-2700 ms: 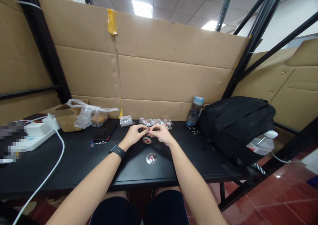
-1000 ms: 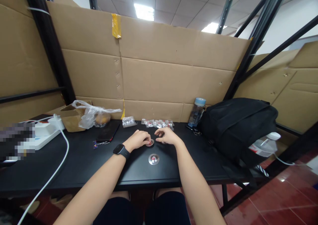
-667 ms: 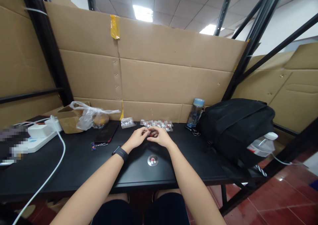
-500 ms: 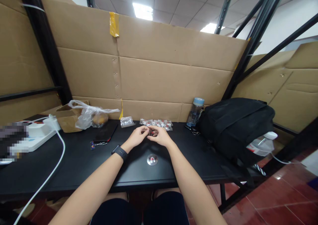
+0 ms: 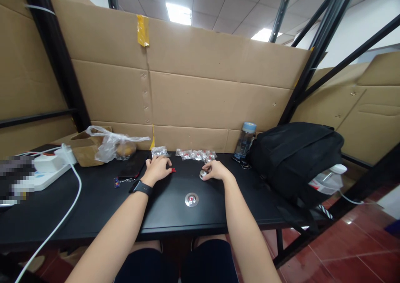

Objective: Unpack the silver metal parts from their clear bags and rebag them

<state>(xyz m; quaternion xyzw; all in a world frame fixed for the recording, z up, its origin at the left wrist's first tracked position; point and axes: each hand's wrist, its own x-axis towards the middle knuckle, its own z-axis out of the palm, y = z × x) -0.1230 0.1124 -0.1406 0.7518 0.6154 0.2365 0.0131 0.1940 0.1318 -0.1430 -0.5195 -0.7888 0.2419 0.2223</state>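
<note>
My right hand (image 5: 218,171) pinches a small round silvery metal piece (image 5: 203,174) at its edge, just above or on the black table. My left hand (image 5: 157,169) is held low over the table with its fingers bent and apart. At its fingertips lies a small red piece (image 5: 173,170), whose kind is too small to make out. A shiny metal disc (image 5: 191,199) with a red centre rests on the table between my forearms. Beyond my hands lie several clear-wrapped packets (image 5: 196,155) with silvery and red contents, and another clear packet (image 5: 160,151) further left.
At the right stand a blue-capped bottle (image 5: 245,140) and a black backpack (image 5: 296,158). On the left are a dark phone-like slab (image 5: 128,172), a plastic bag (image 5: 109,143), a cardboard box (image 5: 87,152) and a power strip (image 5: 46,179) with a white cable. Cardboard walls the back.
My hands have parted from the middle. The left has moved left, with a red piece now showing at its fingertips. The right has shifted right with the round metal piece.
</note>
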